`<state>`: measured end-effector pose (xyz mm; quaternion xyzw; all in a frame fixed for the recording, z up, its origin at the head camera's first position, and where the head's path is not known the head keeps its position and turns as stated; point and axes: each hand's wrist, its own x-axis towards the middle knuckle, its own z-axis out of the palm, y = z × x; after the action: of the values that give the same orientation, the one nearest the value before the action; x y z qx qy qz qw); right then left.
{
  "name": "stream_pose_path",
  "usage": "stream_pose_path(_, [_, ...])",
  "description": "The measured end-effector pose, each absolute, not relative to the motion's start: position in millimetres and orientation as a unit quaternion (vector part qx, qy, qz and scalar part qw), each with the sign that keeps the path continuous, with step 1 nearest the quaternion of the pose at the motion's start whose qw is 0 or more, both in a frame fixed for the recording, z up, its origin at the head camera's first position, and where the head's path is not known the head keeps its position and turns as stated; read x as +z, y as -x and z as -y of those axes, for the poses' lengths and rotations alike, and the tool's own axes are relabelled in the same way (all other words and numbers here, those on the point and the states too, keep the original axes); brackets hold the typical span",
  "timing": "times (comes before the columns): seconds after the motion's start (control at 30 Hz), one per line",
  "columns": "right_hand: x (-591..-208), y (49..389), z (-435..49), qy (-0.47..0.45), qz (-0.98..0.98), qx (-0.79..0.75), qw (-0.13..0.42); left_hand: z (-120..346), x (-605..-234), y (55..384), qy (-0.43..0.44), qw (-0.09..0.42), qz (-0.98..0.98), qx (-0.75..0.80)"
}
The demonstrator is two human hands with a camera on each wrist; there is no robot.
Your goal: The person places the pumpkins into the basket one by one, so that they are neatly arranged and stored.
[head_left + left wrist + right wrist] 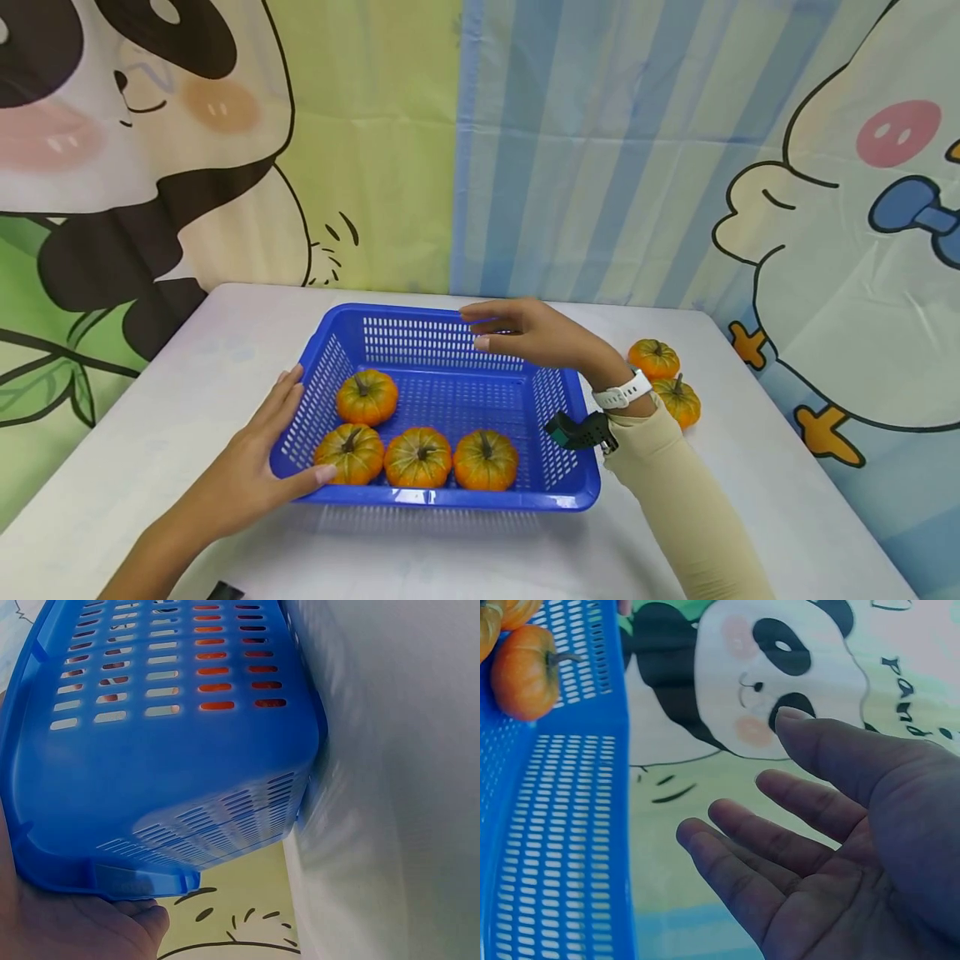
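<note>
A blue plastic basket (480,497) with slotted walls stands on the table. Inside, one small orange pumpkin (367,397) sits at the left, and a row of three more, including a middle pumpkin (417,457), lies along the near wall. My left hand (251,467) rests against the basket's left rim near its front corner, thumb along the near edge. Over the far right part of the basket hovers my right hand (534,333), its fingers extended and holding nothing. In the right wrist view that palm (832,900) is bare, apart from the basket wall (555,847).
Two more pumpkins, one behind (654,359) and one in front (677,402), sit on the white table (757,500) right of the basket, partly behind the right wrist. A printed curtain (585,150) with cartoon animals hangs behind the table. A small black object (225,591) shows at the bottom edge.
</note>
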<state>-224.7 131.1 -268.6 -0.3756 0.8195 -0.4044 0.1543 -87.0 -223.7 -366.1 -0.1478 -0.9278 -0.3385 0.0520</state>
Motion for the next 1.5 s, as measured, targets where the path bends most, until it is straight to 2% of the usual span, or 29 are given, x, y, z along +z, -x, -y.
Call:
stream_pose_path(0.4, [-272, 205, -173, 0.344, -0.835, -0.417, 0.101, 222, -367, 88, 0.149, 0.055, 0.927, -0.34])
stream_pose_path(0.7, [-281, 204, -193, 0.313, -0.842, -0.44, 0.018, 225, -369, 85, 0.142, 0.051, 0.927, -0.343])
stream_pose_path(1.5, [-324, 189, -280, 0.194, -0.901, -0.383, -0.059, 222, -366, 85, 0.138, 0.053, 0.932, -0.33])
